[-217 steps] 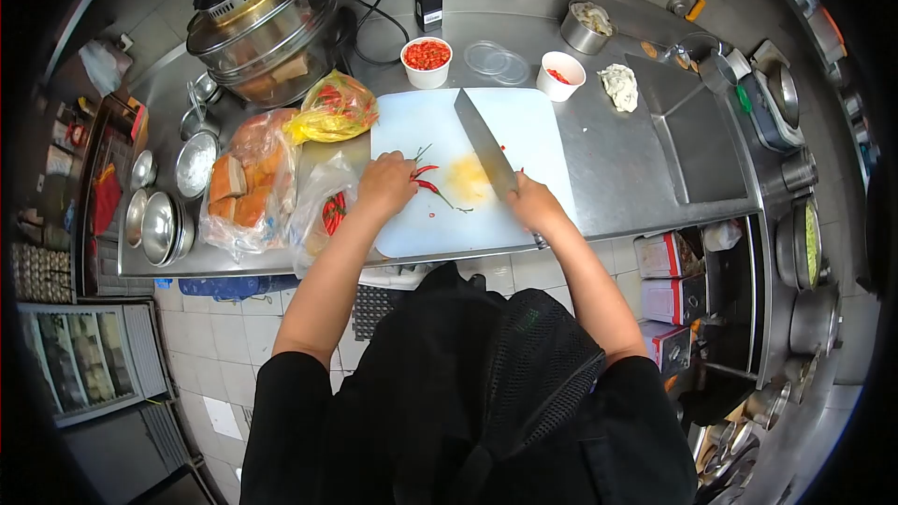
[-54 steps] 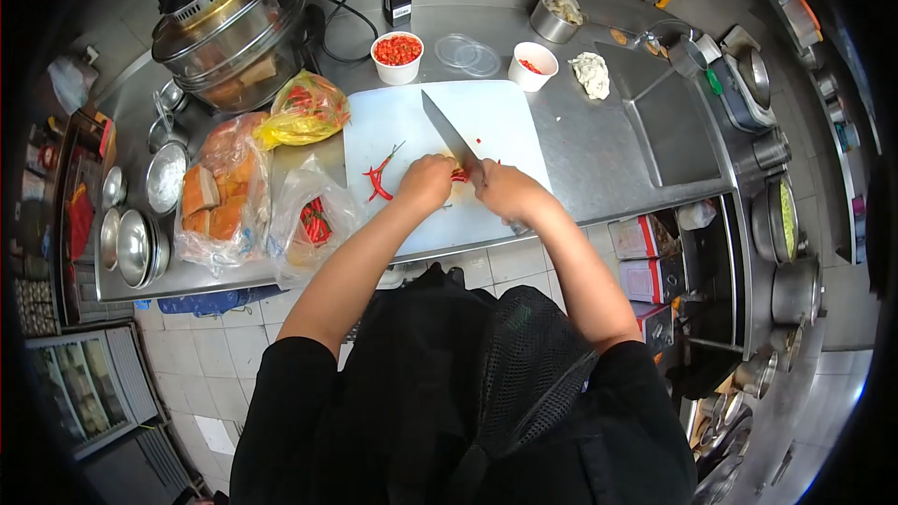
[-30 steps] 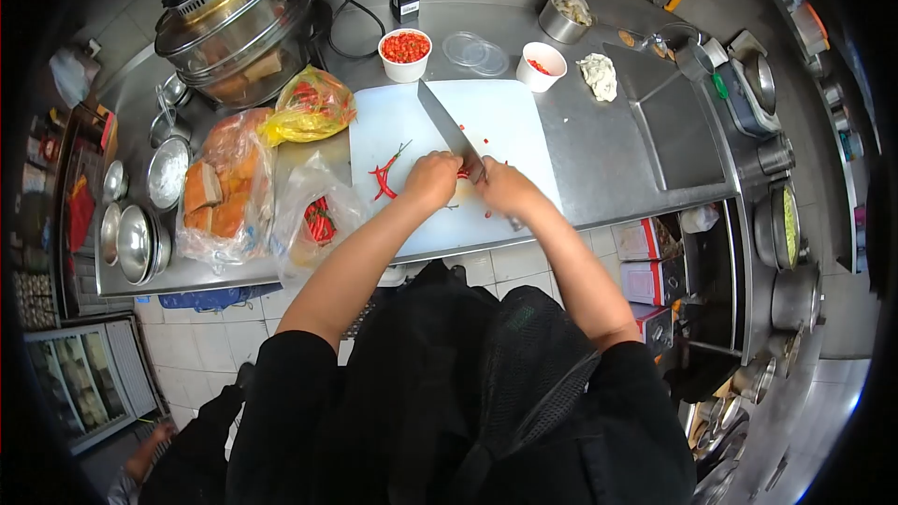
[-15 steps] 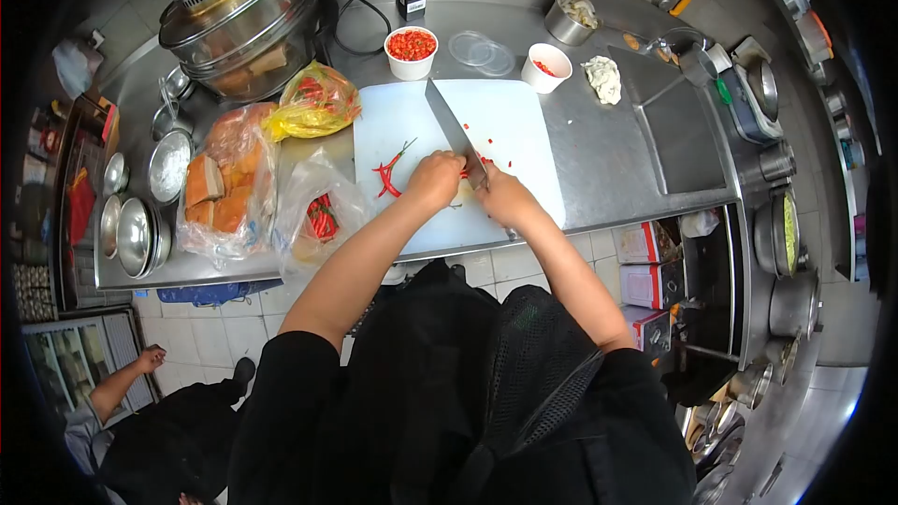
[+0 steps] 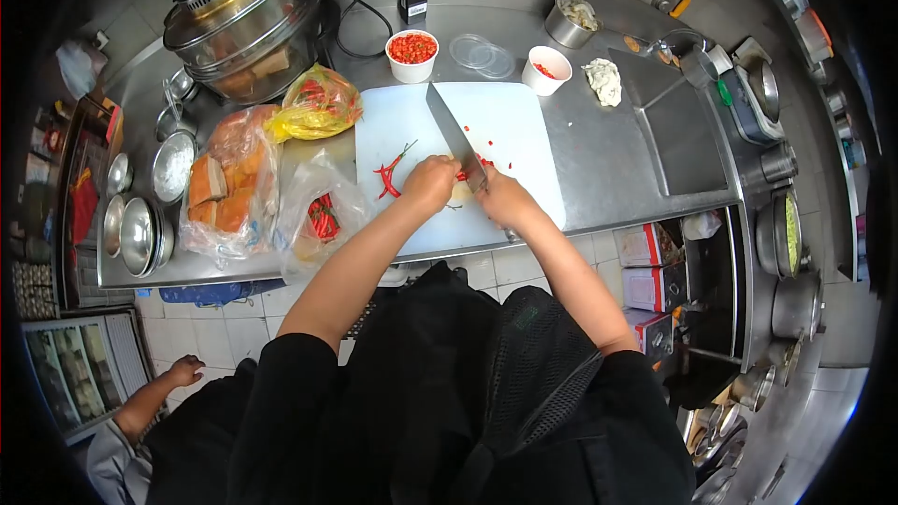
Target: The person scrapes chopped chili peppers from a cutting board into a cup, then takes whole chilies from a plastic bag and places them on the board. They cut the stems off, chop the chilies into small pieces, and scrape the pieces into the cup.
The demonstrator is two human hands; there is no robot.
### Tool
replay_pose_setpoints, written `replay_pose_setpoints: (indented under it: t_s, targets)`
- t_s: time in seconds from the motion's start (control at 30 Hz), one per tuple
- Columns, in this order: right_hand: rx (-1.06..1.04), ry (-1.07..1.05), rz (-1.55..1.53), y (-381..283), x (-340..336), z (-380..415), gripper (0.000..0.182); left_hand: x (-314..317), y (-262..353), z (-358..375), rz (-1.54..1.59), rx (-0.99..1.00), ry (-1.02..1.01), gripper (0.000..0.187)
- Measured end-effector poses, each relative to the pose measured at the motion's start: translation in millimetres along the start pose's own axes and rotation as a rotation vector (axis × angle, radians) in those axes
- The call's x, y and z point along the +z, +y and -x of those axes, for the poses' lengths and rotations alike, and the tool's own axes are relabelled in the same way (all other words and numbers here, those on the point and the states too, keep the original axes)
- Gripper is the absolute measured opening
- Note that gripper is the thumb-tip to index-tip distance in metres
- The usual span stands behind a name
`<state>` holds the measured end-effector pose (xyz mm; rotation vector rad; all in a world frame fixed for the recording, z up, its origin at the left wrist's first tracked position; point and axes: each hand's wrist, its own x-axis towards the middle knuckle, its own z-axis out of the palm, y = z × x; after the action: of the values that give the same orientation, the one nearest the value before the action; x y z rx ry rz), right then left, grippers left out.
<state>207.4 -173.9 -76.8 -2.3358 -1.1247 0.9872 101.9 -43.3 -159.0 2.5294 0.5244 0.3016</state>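
My right hand (image 5: 505, 200) is closed around the handle of a kitchen knife (image 5: 451, 131), whose blade points away over the white cutting board (image 5: 393, 117). On the blade's left side, my left hand (image 5: 431, 183) has its fingers bunched on a red chili, most of which they hide. Whole red chilies (image 5: 386, 180) with a green stem lie just left of that hand. Small cut red bits (image 5: 490, 142) are scattered right of the blade. Beyond the board stand a white tub of chopped chili (image 5: 412, 49) and a white cup (image 5: 546, 70) holding a few red pieces.
Left of the board are a clear bag with red chilies (image 5: 324, 217), a yellow bag (image 5: 318, 105), bagged orange-brown blocks (image 5: 221, 191) and metal bowls (image 5: 137, 234). To the right are a sink (image 5: 687, 145) and a metal pot (image 5: 572, 21). Another person's hand (image 5: 186, 370) shows lower left.
The other person at lower left has shifted to the right and their hand is lower. My hands and the knife stay almost in the same place.
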Motion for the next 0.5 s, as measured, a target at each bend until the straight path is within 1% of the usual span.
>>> replay_pose_setpoints:
  t_s: [0.07, 0.13, 0.17, 0.23, 0.27, 0.3, 0.33, 0.37, 0.4, 0.47, 0.5]
  targets:
    - [-0.022, 0.021, 0.047, 1.7, -1.5, -3.0, 0.043, 2.8, -2.3, 0.6, -0.037, 0.026, 0.011, 0.007]
    - [-0.039, -0.089, 0.100, -10.2, -16.8, -3.2, 0.044, -3.6, 4.0, -0.7, -0.044, 0.019, -0.008, 0.011]
    - [-0.039, -0.089, 0.099, -18.1, -24.8, 3.4, 0.044, -7.4, 8.2, -1.5, -0.049, 0.008, -0.027, 0.016]
    - [0.043, -0.177, 0.148, -47.4, -45.6, 24.1, 0.041, -7.6, 11.6, -4.3, -0.052, 0.015, -0.026, 0.017]
    - [0.045, -0.182, 0.149, -27.9, -28.2, 12.3, 0.041, -7.6, 12.1, -4.2, -0.055, 0.020, -0.025, 0.017]
    - [-0.042, -0.036, 0.223, 6.4, 1.8, -8.5, 0.041, -6.2, 10.7, -4.4, -0.052, 0.018, -0.025, 0.017]
    - [-0.130, 0.112, 0.297, 24.8, 17.0, -19.8, 0.040, -3.7, 8.9, -5.2, -0.031, 0.015, -0.025, 0.016]
    - [-0.102, 0.093, 0.216, 22.0, 14.1, -18.7, 0.041, -2.5, 8.0, -6.2, -0.010, 0.013, -0.024, 0.016]
    - [-0.105, 0.092, 0.220, 8.9, 1.5, -14.2, 0.041, -2.6, 7.8, -7.9, -0.010, 0.011, -0.020, 0.016]
    - [0.086, -0.154, 0.098, -24.6, -26.9, 5.9, 0.046, -1.2, 9.0, -5.9, -0.077, 0.033, -0.002, 0.015]
    - [0.085, -0.149, 0.099, -32.1, -34.5, 12.2, 0.046, -2.4, 9.4, -8.5, -0.077, 0.037, 0.001, 0.015]
